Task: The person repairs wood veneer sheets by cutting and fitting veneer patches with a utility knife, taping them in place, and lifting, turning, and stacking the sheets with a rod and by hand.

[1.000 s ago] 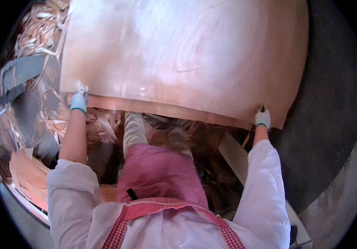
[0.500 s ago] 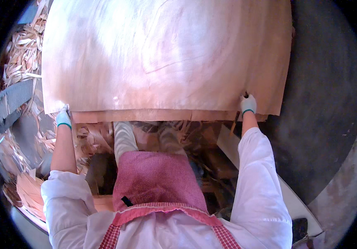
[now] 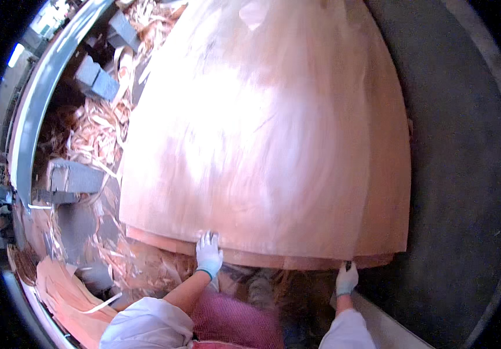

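Observation:
A large, thin wood veneer sheet [image 3: 297, 157], pale and glossy, lies on a stack whose lower sheets [image 3: 262, 258] stick out along the near edge. My left hand [image 3: 209, 256], in a white glove with a green cuff, rests on that edge left of its middle, fingers stretched over the top sheet. Close to the right near corner, my right hand [image 3: 347, 280], gloved alike, is closed just below the edge. Something small and dark shows at the top of its fist; I cannot make out what it is.
Grey blocks [image 3: 79, 177] and tangled veneer strips [image 3: 102, 128] lie left of the stack. Broken veneer pieces [image 3: 70, 296] are heaped at the lower left. A long metal rail [image 3: 35, 122] runs along the far left. Dark floor [image 3: 460, 151] stretches to the right.
My left hand has moved right along the near edge, from the left corner toward the middle, and now lies with its fingers out. My right hand stays near the right corner. The view has shifted.

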`<action>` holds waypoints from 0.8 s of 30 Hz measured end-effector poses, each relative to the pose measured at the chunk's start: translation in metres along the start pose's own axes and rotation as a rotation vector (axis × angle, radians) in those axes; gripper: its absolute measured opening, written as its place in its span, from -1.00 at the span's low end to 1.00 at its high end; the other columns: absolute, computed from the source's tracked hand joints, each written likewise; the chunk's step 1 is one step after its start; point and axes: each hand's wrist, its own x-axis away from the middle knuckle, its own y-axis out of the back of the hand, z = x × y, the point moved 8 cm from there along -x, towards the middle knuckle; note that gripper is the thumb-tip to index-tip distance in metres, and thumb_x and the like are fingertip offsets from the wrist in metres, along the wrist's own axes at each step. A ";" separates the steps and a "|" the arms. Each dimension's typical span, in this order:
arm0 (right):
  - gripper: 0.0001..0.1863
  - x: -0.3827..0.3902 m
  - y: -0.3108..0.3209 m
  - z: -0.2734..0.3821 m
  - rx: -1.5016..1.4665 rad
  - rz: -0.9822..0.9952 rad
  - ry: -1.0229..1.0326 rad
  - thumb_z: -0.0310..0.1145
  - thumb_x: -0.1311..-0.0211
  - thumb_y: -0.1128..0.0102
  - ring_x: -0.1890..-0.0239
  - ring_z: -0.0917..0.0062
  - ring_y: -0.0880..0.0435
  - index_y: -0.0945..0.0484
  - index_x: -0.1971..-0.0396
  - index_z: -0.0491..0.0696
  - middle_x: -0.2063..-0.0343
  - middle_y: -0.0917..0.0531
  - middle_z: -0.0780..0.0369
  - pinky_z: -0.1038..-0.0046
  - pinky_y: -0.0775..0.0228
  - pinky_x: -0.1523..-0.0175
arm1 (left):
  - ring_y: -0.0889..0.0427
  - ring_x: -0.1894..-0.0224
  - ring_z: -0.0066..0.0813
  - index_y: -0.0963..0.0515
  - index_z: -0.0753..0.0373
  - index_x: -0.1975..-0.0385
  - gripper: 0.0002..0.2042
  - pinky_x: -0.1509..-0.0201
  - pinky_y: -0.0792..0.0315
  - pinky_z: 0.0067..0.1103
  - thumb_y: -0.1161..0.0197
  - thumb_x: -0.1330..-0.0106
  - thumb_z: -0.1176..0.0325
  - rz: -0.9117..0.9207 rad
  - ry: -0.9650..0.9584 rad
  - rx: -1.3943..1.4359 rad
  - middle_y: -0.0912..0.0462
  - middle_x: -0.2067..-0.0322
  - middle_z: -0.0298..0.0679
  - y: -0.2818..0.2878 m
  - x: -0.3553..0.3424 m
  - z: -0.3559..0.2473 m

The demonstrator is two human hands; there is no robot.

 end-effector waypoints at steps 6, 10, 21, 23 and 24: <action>-0.58 0.018 0.068 -0.161 0.104 -0.235 -0.247 -0.05 -0.27 -0.11 0.15 0.00 -0.57 -0.55 0.18 -0.15 0.23 -0.63 -0.07 0.11 -0.35 0.11 | -0.03 -0.42 -0.12 -0.17 0.13 -0.32 -0.35 -0.42 0.01 -0.23 -0.13 -0.19 0.15 0.311 -0.061 -0.176 -0.11 -0.36 -0.04 -0.038 -0.015 -0.001; -0.43 0.004 0.133 -0.207 0.210 -0.085 -0.450 0.01 -0.28 -0.12 0.06 0.07 -0.56 -0.47 -0.04 -0.20 0.10 -0.59 -0.04 0.12 -0.41 -0.01 | -0.05 -0.43 -0.15 -0.11 0.08 -0.35 -0.36 -0.40 -0.08 -0.27 -0.06 -0.21 0.24 0.502 0.024 -0.115 -0.08 -0.38 -0.07 -0.035 -0.019 0.003; -0.58 -0.042 0.275 -0.101 0.190 -0.393 -0.204 -0.05 -0.27 -0.15 0.17 0.09 -0.58 -0.51 0.14 -0.14 0.27 -0.59 -0.02 0.11 -0.43 0.12 | -0.49 -0.11 0.04 -0.37 0.20 -0.13 -0.55 -0.17 -0.40 -0.25 -0.05 -0.21 0.30 0.453 0.201 -0.018 -0.47 -0.09 0.06 0.033 -0.023 -0.014; -0.58 -0.040 0.292 -0.064 0.190 -0.389 -0.154 -0.06 -0.27 -0.15 0.20 0.09 -0.60 -0.52 0.13 -0.13 0.31 -0.60 -0.03 0.12 -0.46 0.15 | -0.46 -0.14 0.03 -0.34 0.23 -0.15 -0.52 -0.19 -0.38 -0.27 -0.09 -0.19 0.28 0.314 0.218 0.228 -0.46 -0.10 0.08 0.056 0.011 0.008; -0.60 -0.032 0.304 -0.028 0.183 -0.373 -0.151 -0.08 -0.26 -0.17 0.23 0.09 -0.61 -0.52 0.13 -0.13 0.32 -0.61 -0.04 0.13 -0.47 0.17 | -0.46 -0.14 0.03 -0.34 0.25 -0.16 -0.50 -0.20 -0.37 -0.27 -0.10 -0.20 0.25 0.279 0.222 0.274 -0.45 -0.12 0.08 0.057 0.044 0.036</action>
